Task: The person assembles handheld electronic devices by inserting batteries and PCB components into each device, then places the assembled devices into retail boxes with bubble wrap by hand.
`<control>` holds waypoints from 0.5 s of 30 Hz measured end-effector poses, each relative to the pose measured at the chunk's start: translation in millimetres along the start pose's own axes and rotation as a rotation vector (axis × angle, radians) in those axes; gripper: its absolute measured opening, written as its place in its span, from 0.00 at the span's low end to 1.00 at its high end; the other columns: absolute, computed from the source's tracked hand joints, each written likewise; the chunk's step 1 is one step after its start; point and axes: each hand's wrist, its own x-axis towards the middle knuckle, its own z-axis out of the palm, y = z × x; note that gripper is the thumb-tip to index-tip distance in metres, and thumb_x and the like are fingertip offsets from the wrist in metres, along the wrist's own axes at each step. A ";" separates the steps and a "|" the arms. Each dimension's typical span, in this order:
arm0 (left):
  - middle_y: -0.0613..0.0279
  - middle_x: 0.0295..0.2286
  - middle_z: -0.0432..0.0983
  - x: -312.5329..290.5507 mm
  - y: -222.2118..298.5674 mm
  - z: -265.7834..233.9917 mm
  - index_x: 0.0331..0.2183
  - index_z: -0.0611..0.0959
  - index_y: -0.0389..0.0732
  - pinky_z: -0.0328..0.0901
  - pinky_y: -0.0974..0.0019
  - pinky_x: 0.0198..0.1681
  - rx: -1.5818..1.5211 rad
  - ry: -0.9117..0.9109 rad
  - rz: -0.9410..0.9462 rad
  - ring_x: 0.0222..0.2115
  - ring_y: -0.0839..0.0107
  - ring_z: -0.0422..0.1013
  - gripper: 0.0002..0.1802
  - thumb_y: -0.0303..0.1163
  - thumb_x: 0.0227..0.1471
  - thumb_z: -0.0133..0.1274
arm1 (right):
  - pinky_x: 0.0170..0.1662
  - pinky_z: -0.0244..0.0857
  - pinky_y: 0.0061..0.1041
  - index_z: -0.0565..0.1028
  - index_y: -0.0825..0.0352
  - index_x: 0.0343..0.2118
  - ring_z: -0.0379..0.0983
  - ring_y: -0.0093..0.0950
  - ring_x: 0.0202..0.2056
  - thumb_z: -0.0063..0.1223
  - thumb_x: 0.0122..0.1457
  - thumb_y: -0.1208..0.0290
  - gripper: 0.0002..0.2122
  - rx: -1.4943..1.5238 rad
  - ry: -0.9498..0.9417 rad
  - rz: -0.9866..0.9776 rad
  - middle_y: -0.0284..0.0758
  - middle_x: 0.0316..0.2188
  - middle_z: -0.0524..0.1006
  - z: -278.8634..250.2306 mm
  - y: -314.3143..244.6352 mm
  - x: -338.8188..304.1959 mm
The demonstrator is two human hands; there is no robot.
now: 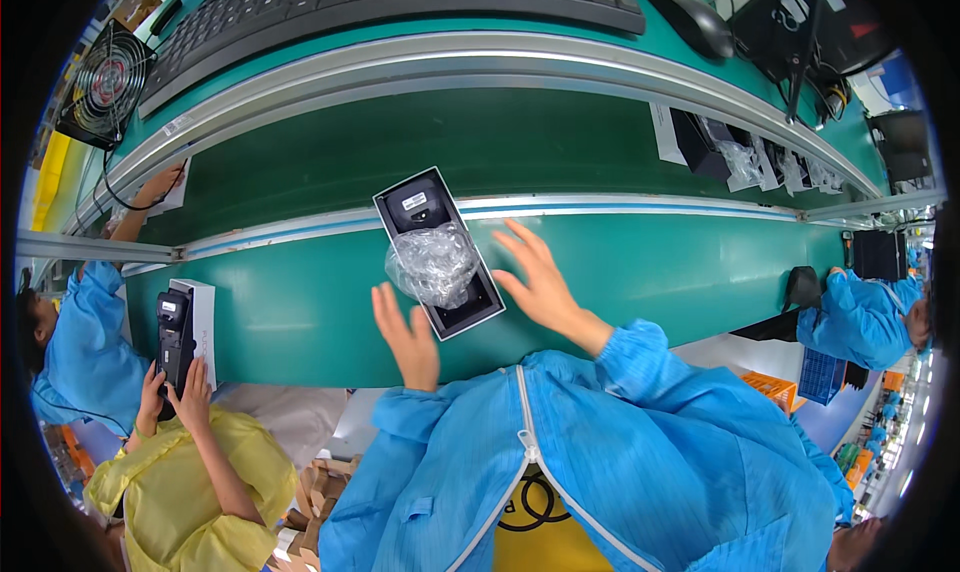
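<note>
An open white box (pixel 473 318) with a black inside lies tilted on the green worktop, its far end across the metal rail. In its far part sits a black device (pixel 418 204) with a white label. A crumpled clear plastic bag (pixel 433 264) covers the middle of the box; what it wraps, if anything, I cannot make out. My left hand (pixel 405 340) is beside the box's near left side, fingers apart and holding nothing. On the other side, my right hand (pixel 540 280) spreads its fingers close to the box's right edge, also holding nothing.
At left, a co-worker in yellow holds a black handheld device (pixel 175 337) by a white box (pixel 204 322). Above are a keyboard (pixel 380 12), a mouse (pixel 686 17) and a fan (pixel 107 84). Several boxes with plastic bags (pixel 741 162) stand on the right shelf.
</note>
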 end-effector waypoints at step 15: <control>0.47 0.60 0.47 17.5 -36.5 -30.5 0.63 0.52 0.39 0.49 0.48 0.61 -0.108 -0.086 -0.091 0.60 0.49 0.51 0.47 0.33 0.50 0.60 | 0.42 0.70 0.28 0.58 0.56 0.65 0.74 0.26 0.38 0.54 0.59 0.70 0.30 0.348 -0.119 0.540 0.43 0.46 0.76 107.3 -6.6 7.9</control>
